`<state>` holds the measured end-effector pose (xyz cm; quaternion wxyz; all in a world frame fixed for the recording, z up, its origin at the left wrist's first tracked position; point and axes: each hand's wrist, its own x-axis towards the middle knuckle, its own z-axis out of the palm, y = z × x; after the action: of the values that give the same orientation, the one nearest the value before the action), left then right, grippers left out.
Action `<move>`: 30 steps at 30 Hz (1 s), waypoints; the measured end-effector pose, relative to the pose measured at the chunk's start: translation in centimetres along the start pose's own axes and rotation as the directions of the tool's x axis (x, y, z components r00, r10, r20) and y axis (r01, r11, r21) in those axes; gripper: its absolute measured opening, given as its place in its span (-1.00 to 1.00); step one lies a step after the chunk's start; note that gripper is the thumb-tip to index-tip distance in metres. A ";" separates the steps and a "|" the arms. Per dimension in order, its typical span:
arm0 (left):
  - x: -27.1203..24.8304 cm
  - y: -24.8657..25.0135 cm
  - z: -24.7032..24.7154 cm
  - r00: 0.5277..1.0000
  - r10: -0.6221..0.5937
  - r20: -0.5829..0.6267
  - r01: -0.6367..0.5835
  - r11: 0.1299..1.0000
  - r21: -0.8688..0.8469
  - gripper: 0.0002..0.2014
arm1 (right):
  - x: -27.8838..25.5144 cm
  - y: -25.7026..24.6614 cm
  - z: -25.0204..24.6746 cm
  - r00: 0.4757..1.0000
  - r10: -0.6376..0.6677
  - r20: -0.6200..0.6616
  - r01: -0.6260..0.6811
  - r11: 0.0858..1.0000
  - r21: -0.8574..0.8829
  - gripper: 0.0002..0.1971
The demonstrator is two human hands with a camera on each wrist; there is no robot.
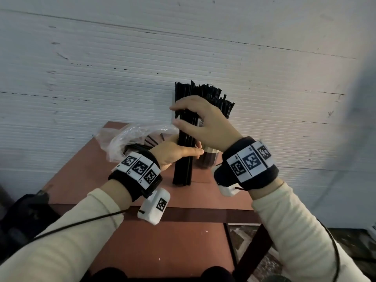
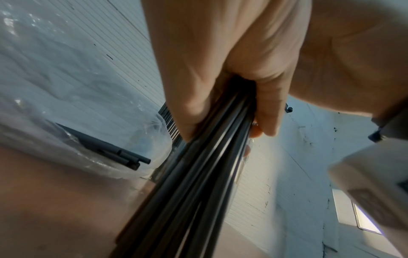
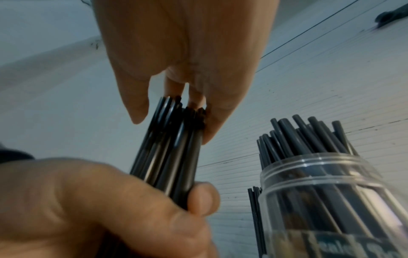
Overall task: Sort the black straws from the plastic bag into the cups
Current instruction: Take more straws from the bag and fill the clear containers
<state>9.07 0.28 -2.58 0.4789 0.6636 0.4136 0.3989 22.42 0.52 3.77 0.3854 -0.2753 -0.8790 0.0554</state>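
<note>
**Squaring a straw bundle before loading the cup**

Step in hand, as judged: you are evening up a bunch of thin black plastic straws stood upright on the reddish-brown table, just in front of the clear plastic cup.

Left hand: fingers curled round the middle of the bunch, thumb closing the grip. Firm hold, seen plainly in both wrist views.

Right hand: sits over the top of the bunch, fingers loosely bent and a little spread, tips touching the upper straw ends. Thumb stands off to the side. It looks more like tapping or steadying than gripping.

The cup already carries a full fan of black straws. Left of the cup lies the crumpled clear plastic bag, a few straws poking from its mouth.

Next move, as judged: lift the bunch clear of the table and lower it into a cup. This cup looks crowded, so expect resistance from the straws inside. A second cup may stand behind it; I cannot tell.
</note>
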 end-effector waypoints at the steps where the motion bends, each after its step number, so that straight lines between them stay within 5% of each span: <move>1: 0.1 -0.2 -0.1 1.000 -0.004 0.008 0.004 1.000 -0.009 -0.84 | -0.1 0.1 0.2 1.000 0.009 0.030 -0.009 1.000 -0.017 -0.74; 9: 0.3 -1.6 -0.1 0.988 -0.143 0.065 0.139 0.989 0.052 -0.90 | -0.5 0.1 1.0 1.000 0.021 -0.012 -0.021 1.000 0.018 -0.78; 12: 0.3 -2.2 0.0 0.969 -0.229 0.095 0.217 0.968 0.128 -0.69 | -0.8 -0.1 1.0 0.999 0.021 -0.046 -0.020 0.999 0.025 -0.72; 16: -0.5 -0.9 0.0 0.993 -0.085 0.079 0.069 0.981 0.182 -0.70 | -1.5 -1.0 -0.5 0.967 0.207 -0.148 -0.174 0.962 0.210 -0.35; 19: -1.2 1.3 -0.2 0.988 -0.017 0.152 -0.017 0.976 0.215 -0.74 | -1.9 -0.9 -1.5 0.956 0.292 -0.022 -0.272 0.913 0.304 -0.19; 22: -1.9 3.5 -0.1 0.962 -0.011 0.275 -0.087 0.936 0.342 -0.89 | -2.3 -0.6 -1.8 0.932 0.276 0.233 -0.332 0.908 0.254 -0.32; 24: -2.1 3.9 -0.2 0.949 -0.066 0.308 -0.083 0.892 0.444 -0.85 | -2.5 -0.5 -1.6 0.920 0.225 0.319 -0.314 0.913 0.262 -0.59; 26: -1.9 3.6 0.0 0.925 -0.056 0.376 -0.074 0.944 0.323 -0.84 | -2.5 -0.3 -1.6 0.937 0.184 0.296 -0.263 0.931 0.255 -0.81; 30: 0.0 2.5 0.5 0.946 0.032 0.322 -0.115 0.963 0.244 -0.66 | -1.6 0.5 -3.4 0.973 0.196 0.126 -0.223 0.938 0.265 -0.86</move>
<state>9.98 -0.35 -0.32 0.4324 0.7907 0.3552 0.2482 25.88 -0.32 4.96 0.3687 -0.3076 -0.8460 0.2318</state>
